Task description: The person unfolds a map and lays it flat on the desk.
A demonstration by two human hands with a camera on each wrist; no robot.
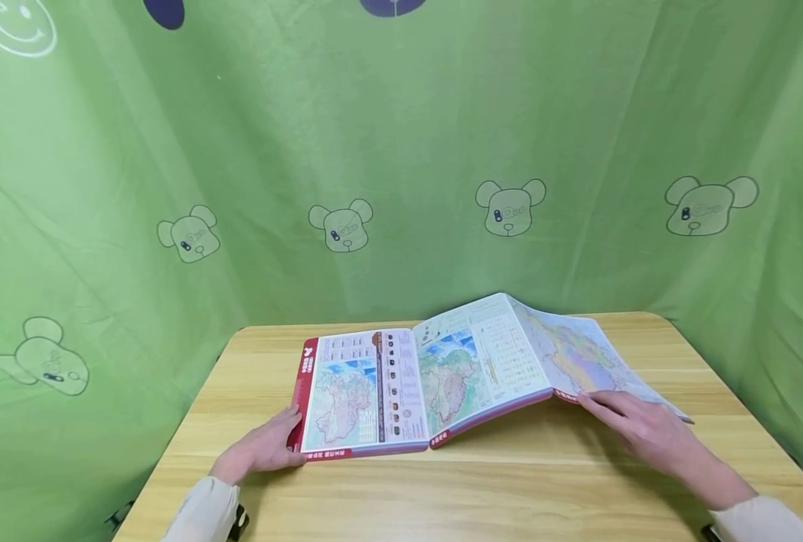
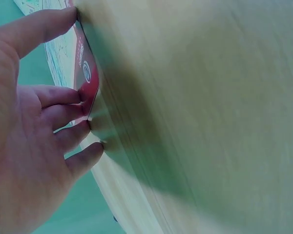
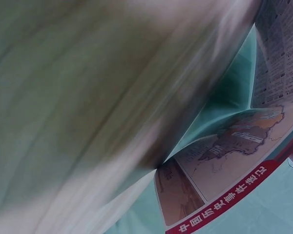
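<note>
Folded map (image 1: 442,376) lying lengthwise 9-to-3 o'clock on table (image 1: 509,482), left hand (image 1: 262,450) flat-fingered pressing 9 o'clock edge, right hand (image 1: 645,429) straight-fingered lifting 3 o'clock panel.

Head view bright, evenly lit, sharp; soft shadow on the table (image 1: 509,482) under the raised folded map (image 1: 469,376). Curtain edges bow from wide-angle distortion. Both wrist views motion-blurred, table streaked, darker shadow beside the map edge.
</note>
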